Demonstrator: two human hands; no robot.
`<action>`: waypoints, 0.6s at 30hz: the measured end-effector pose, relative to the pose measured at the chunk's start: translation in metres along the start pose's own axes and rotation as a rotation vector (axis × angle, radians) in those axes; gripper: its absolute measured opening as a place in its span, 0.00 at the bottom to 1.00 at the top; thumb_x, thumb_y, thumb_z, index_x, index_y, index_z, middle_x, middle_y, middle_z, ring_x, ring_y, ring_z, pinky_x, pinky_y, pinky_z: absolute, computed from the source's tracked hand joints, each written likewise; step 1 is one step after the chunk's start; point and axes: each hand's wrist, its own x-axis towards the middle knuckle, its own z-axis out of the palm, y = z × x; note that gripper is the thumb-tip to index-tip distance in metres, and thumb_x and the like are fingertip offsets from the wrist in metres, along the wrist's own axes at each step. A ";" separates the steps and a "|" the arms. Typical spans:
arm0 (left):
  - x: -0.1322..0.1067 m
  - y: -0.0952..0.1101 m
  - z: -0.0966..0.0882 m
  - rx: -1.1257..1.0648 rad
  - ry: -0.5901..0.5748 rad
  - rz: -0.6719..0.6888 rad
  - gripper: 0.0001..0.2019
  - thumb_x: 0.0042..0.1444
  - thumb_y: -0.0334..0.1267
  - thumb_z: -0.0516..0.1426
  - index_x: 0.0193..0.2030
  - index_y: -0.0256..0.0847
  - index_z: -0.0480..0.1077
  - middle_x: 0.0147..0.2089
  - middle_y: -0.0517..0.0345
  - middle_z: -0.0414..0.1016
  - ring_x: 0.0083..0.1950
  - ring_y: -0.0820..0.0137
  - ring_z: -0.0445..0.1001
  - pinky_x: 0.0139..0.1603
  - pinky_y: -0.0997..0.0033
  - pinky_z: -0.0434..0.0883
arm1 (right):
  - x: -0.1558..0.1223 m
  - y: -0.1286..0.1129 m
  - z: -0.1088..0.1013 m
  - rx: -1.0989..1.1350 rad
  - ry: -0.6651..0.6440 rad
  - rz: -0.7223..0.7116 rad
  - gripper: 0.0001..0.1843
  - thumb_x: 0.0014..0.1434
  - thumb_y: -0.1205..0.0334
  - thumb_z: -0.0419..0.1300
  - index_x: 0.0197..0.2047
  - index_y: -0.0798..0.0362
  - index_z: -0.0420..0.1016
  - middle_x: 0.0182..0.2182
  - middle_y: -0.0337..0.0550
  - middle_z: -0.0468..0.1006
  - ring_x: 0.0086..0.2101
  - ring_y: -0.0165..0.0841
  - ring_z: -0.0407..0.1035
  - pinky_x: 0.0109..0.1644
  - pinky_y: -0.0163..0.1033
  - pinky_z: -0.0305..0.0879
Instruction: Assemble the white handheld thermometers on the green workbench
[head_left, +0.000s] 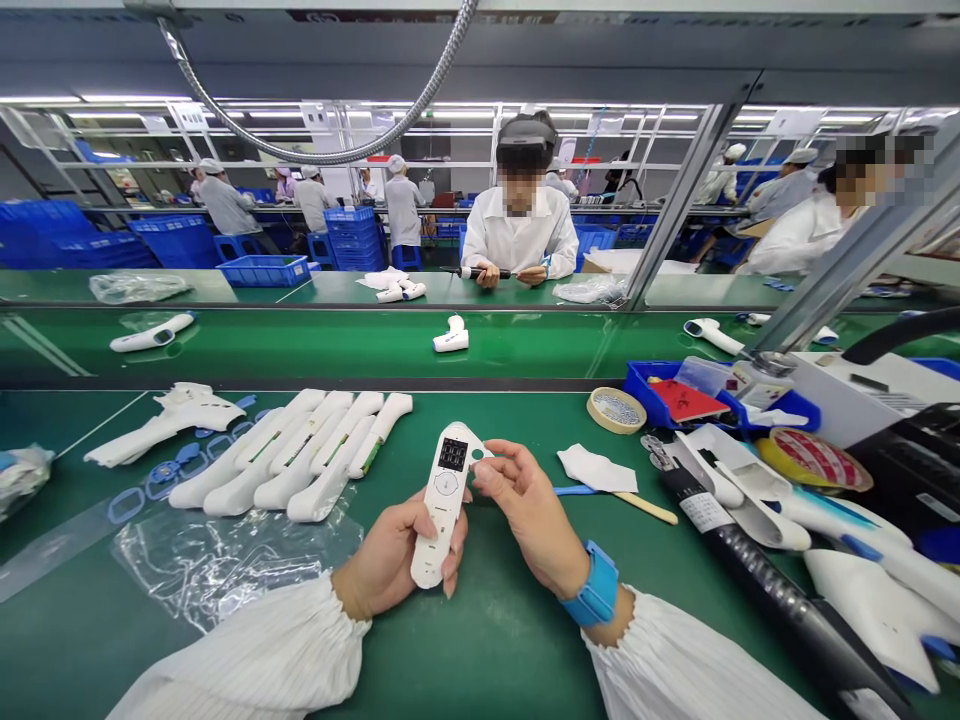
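Note:
My left hand (397, 545) is wrapped around the lower part of a white thermometer housing (427, 560), held tilted above the green bench. Its face carries a dark display (453, 454) showing digits, with a round button mark below. At the upper right edge of the housing, my right hand (525, 500) pinches a small white piece with a round hole (478, 445) between thumb and finger. Whether that piece is attached to the housing, I cannot tell. A blue band (594, 585) circles my right wrist.
Several white thermometer housings (281, 455) lie in a row at left, by crumpled clear plastic (232, 560). To the right are a round tub (616, 410), a blue bin (645, 378) and a black tool (780, 590). Beyond the green belt (360, 345) sits a co-worker (517, 235).

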 end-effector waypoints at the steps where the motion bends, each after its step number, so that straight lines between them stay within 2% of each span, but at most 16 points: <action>1: 0.000 0.001 0.000 0.005 0.013 0.006 0.15 0.41 0.27 0.47 0.38 0.34 0.64 0.23 0.57 0.67 0.18 0.72 0.65 0.17 0.71 0.69 | 0.000 0.000 -0.001 -0.017 0.020 -0.008 0.21 0.46 0.55 0.65 0.42 0.51 0.65 0.31 0.37 0.73 0.31 0.29 0.67 0.41 0.38 0.62; 6: -0.001 0.002 0.002 0.029 0.054 0.010 0.17 0.40 0.27 0.46 0.40 0.34 0.64 0.23 0.56 0.67 0.19 0.72 0.65 0.18 0.70 0.69 | 0.001 -0.001 -0.004 -0.069 0.072 -0.051 0.15 0.46 0.54 0.65 0.34 0.52 0.67 0.29 0.36 0.70 0.30 0.29 0.64 0.38 0.36 0.60; 12: -0.001 0.001 0.002 0.062 0.098 0.008 0.24 0.39 0.26 0.46 0.48 0.34 0.61 0.24 0.57 0.68 0.20 0.71 0.65 0.19 0.69 0.69 | 0.000 -0.001 -0.004 -0.099 0.039 -0.077 0.11 0.49 0.56 0.63 0.27 0.52 0.66 0.26 0.35 0.68 0.30 0.28 0.61 0.39 0.36 0.59; 18: 0.000 0.001 0.003 0.073 0.118 0.006 0.23 0.38 0.26 0.46 0.46 0.34 0.60 0.24 0.57 0.68 0.20 0.71 0.65 0.19 0.69 0.69 | 0.001 0.001 -0.005 -0.098 0.000 -0.079 0.12 0.46 0.58 0.66 0.24 0.53 0.66 0.24 0.34 0.68 0.29 0.28 0.61 0.38 0.36 0.59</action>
